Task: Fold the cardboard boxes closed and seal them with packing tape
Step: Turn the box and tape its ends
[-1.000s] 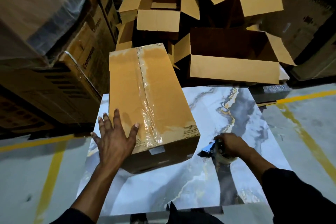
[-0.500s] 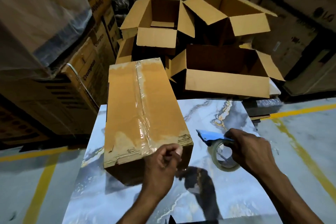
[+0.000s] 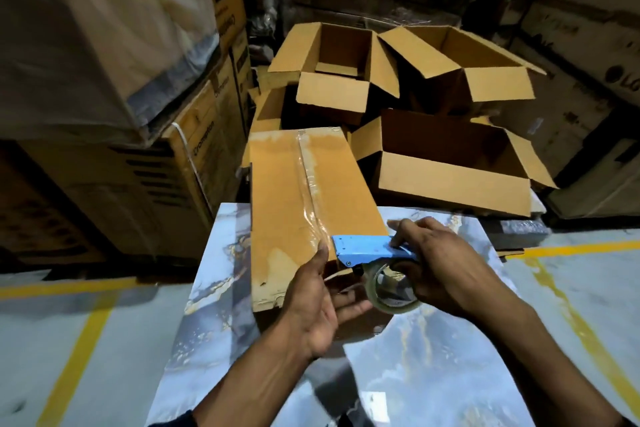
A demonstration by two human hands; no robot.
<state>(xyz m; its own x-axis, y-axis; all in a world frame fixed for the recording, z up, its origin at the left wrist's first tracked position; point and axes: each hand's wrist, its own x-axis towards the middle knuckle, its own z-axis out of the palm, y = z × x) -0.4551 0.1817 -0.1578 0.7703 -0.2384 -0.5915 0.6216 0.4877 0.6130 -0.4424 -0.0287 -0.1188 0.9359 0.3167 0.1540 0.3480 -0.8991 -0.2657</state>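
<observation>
A dim storeroom, and a shiny blue-grey marble-look table top (image 3: 433, 357) with a box on it.

Nearest me, I see my left hand (image 3: 317, 308) with loose, straight fingers touching the near end of the long brown cardboard box (image 3: 294, 204), folded shut with clear tape along its seam. My right hand (image 3: 440, 267) grips the blue tape dispenser with its clear roll (image 3: 374, 253). I think I'm sealing this near end; next, press the tape down flat. Behind stand open brown cardboard boxes (image 3: 450, 163).
</observation>
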